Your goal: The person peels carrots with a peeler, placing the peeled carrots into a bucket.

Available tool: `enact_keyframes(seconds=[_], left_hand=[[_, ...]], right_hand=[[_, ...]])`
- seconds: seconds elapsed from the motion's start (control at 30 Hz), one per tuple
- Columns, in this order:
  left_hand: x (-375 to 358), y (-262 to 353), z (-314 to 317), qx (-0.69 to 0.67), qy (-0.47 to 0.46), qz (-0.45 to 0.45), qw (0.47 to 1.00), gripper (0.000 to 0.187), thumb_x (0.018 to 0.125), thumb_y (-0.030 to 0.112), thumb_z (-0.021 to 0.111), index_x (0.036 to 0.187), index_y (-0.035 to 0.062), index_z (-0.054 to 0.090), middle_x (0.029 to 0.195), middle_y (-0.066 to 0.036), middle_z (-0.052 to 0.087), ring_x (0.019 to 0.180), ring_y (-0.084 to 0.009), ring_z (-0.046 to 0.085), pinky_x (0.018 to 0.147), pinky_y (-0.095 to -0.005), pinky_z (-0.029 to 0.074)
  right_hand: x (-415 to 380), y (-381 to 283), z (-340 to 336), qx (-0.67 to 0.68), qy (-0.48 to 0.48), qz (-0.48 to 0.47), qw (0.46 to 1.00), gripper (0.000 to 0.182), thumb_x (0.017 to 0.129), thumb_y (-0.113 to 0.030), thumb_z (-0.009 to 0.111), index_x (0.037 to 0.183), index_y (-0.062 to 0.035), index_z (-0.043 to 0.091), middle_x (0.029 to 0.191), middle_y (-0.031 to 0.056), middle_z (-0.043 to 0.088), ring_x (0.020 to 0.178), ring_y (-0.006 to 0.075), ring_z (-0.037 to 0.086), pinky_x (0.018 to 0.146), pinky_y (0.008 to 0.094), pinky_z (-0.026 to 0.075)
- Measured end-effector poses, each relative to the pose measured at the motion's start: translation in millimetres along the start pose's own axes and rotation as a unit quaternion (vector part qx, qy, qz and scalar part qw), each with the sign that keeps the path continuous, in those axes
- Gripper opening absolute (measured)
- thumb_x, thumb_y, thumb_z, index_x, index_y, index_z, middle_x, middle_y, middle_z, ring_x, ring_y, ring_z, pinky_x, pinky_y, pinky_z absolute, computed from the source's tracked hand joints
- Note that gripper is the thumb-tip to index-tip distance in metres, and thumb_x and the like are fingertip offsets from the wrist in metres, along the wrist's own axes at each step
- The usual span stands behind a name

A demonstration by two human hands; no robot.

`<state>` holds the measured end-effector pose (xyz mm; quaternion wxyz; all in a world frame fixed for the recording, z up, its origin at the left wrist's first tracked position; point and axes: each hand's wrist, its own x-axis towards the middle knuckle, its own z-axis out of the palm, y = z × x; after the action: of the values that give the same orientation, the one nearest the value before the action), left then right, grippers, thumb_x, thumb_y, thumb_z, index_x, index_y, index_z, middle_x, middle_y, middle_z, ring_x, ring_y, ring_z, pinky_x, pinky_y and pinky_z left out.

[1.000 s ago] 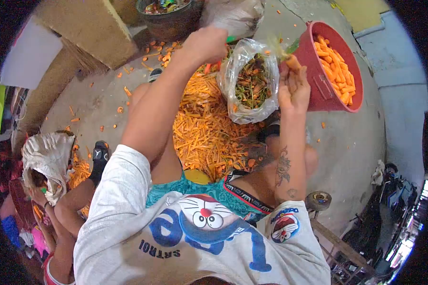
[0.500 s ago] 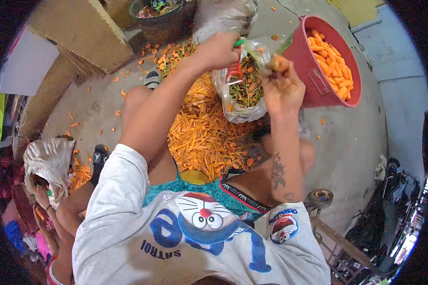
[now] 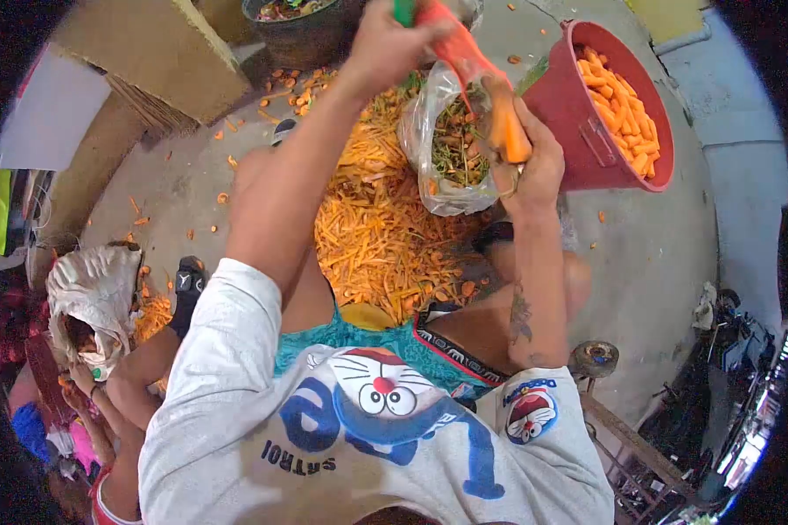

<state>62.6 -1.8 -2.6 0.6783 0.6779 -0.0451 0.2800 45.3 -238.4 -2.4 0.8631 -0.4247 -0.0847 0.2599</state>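
Observation:
My left hand (image 3: 385, 48) is closed around the green handle of a knife (image 3: 451, 39), its red blade smeared by motion. The blade slants down toward the carrot (image 3: 510, 131) gripped in my right hand (image 3: 536, 166). The carrot's lower part is bright orange, its upper end duller and blurred. Just left of that hand stands an open clear plastic bag (image 3: 429, 188) of green stems and carrot ends. A broad heap of carrot peelings (image 3: 368, 236) spreads on the floor between my legs.
A red bucket (image 3: 578, 140) of peeled carrots (image 3: 622, 114) leans at the right. A dark bin (image 3: 298, 39) stands at the back. Carrot bits dot the concrete floor. At left, another person's hands (image 3: 83, 389) are near a pale sack (image 3: 92, 289); a wheeled metal frame (image 3: 595, 359) stands right.
My left hand has moved up and slightly left with the knife. My right hand has turned the carrot, so more of its orange side shows. The view has shifted slightly.

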Motion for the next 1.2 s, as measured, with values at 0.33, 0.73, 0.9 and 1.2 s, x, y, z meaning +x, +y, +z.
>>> enact_keyframes(seconds=[0.33,0.73,0.9,1.2], left_hand=[[-1,-10,-2,0.02,0.002,-0.053,0.998,0.016,0.088,0.019,0.078,0.096,0.0072,0.069,0.083,0.003,0.068,0.07,-0.0064,0.061,0.061,-0.025,0.049],[-6,20,-4,-0.113,0.039,-0.016,0.993,0.012,0.094,0.012,0.069,0.09,0.002,0.063,0.078,-0.002,0.067,0.068,-0.0122,0.065,0.06,-0.0284,0.052],[-19,32,14,0.021,-0.093,0.034,0.995,0.017,0.092,0.016,0.073,0.092,0.0013,0.065,0.077,-0.001,0.066,0.068,-0.0102,0.062,0.061,-0.0294,0.051],[-22,36,18,0.007,-0.037,0.053,0.998,0.022,0.091,0.022,0.075,0.095,0.0023,0.066,0.08,0.001,0.063,0.072,-0.0101,0.06,0.066,-0.0295,0.05]], right_hand=[[12,0,-23,0.044,-0.075,0.023,0.996,0.038,0.103,-0.025,0.048,0.125,0.0031,0.059,0.105,0.0103,0.069,0.089,0.0194,0.067,0.078,0.0323,0.054],[7,-5,-16,0.034,-0.085,0.031,0.995,0.037,0.103,-0.025,0.048,0.121,0.004,0.061,0.101,0.011,0.069,0.078,0.0167,0.064,0.071,0.0293,0.054],[-4,-7,32,-0.033,0.148,-0.016,0.988,0.042,0.103,-0.026,0.049,0.127,0.0065,0.059,0.097,0.009,0.066,0.073,0.0131,0.057,0.063,0.0263,0.046],[-5,-6,46,-0.021,0.149,-0.025,0.988,0.045,0.101,-0.023,0.049,0.132,0.0091,0.053,0.091,0.0086,0.062,0.071,0.014,0.058,0.06,0.0275,0.046]])
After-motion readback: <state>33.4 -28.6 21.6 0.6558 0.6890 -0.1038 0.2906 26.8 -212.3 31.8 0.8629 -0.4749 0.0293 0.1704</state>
